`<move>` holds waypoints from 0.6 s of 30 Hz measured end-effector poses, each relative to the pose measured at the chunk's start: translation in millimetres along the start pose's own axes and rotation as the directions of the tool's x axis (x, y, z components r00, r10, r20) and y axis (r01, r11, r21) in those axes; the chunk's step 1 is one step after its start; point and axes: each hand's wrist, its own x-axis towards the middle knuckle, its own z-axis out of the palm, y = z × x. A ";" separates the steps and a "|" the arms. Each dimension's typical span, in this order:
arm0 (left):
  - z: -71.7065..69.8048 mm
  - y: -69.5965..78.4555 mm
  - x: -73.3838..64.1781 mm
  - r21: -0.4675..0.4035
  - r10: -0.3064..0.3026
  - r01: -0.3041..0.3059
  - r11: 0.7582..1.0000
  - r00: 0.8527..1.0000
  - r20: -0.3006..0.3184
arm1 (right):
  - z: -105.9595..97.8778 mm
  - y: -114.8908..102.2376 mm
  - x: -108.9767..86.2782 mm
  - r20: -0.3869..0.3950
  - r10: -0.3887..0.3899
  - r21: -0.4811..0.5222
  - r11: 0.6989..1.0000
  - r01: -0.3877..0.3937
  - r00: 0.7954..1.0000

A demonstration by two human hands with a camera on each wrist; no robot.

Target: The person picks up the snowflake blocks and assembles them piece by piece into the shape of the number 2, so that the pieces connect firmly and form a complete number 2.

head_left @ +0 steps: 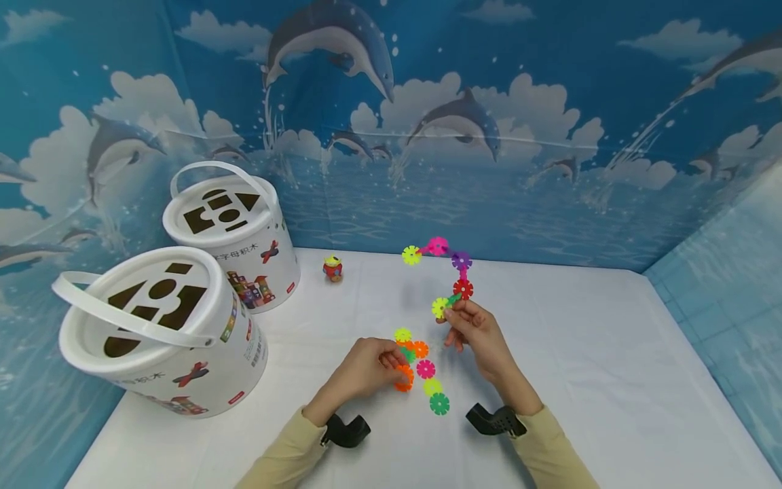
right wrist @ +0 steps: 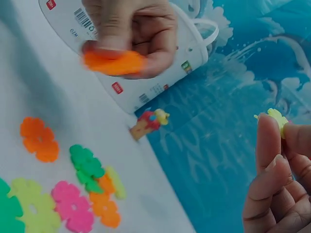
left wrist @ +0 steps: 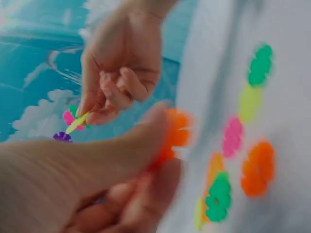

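Note:
My left hand (head_left: 374,367) pinches an orange snowflake disc (left wrist: 179,130) between thumb and fingers, above the table. My right hand (head_left: 479,333) grips a yellow snowflake disc (head_left: 439,308) at the lower end of a curved chain of interlocked discs. Up from it the chain runs through a green disc (head_left: 455,299), a red disc (head_left: 463,290), a purple disc (head_left: 461,261) and a pink disc (head_left: 437,246) to another yellow disc (head_left: 412,255). The chain is held up off the table. Part of the orange disc is hidden by the left thumb and fingers.
Loose discs lie on the white table between the hands: pink (head_left: 425,369), yellow (head_left: 432,387), green (head_left: 439,404) and several others. Two white lidded buckets (head_left: 253,353) stand at the left. A small red-and-yellow toy figure (head_left: 332,269) is near the back edge.

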 end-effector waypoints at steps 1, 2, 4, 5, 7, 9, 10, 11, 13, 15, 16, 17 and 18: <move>-1.8 3.5 0.2 -0.049 0.002 -0.004 0.999 0.999 -0.035 | 0.9 -3.1 -0.9 0.006 -0.011 -0.003 1.000 0.011 1.000; -3.3 6.8 0.6 -0.096 0.008 -0.015 0.995 0.997 -0.075 | 1.9 -6.3 -1.9 0.011 -0.021 -0.004 1.000 0.021 1.000; -6.3 14.3 0.4 -0.186 0.009 -0.037 0.982 0.988 -0.151 | 4.2 -13.0 -4.5 0.023 -0.042 -0.004 0.999 0.042 0.999; -7.3 17.4 0.5 -0.233 0.009 -0.053 0.971 0.983 -0.186 | 6.0 -16.9 -6.1 0.028 -0.051 -0.009 0.999 0.052 0.998; -8.8 22.8 0.3 -0.321 0.006 -0.087 0.943 0.969 -0.245 | 9.6 -24.3 -9.8 0.038 -0.075 -0.013 0.997 0.075 0.997; -10.2 28.4 -0.3 -0.376 0.017 -0.135 0.917 0.953 -0.302 | 13.6 -31.6 -13.7 0.047 -0.105 -0.012 0.994 0.106 0.993; -10.9 31.4 -0.8 -0.397 0.024 -0.162 0.904 0.944 -0.329 | 15.7 -35.1 -15.8 0.051 -0.120 -0.011 0.993 0.120 0.992; -11.8 35.8 -2.1 -0.407 0.034 -0.187 0.894 0.934 -0.355 | 17.5 -38.5 -17.8 0.053 -0.134 -0.011 0.991 0.135 0.990; -14.8 46.6 -5.8 -0.411 0.055 -0.232 0.881 0.915 -0.399 | 20.7 -44.7 -22.0 0.061 -0.170 -0.002 0.985 0.170 0.984; -17.9 57.8 -10.3 -0.400 0.069 -0.259 0.879 0.899 -0.432 | 23.1 -50.6 -26.7 0.070 -0.206 0.007 0.978 0.206 0.976; -19.3 63.1 -12.9 -0.395 0.082 -0.278 0.875 0.891 -0.445 | 24.1 -53.4 -29.2 0.075 -0.222 0.011 0.975 0.222 0.972; -20.8 68.0 -15.3 -0.384 0.098 -0.296 0.875 0.884 -0.457 | 25.0 -55.8 -31.7 0.081 -0.242 0.015 0.970 0.242 0.967; -21.7 71.0 -17.0 -0.366 0.119 -0.316 0.876 0.874 -0.471 | 25.7 -57.8 -34.0 0.088 -0.261 0.020 0.965 0.260 0.961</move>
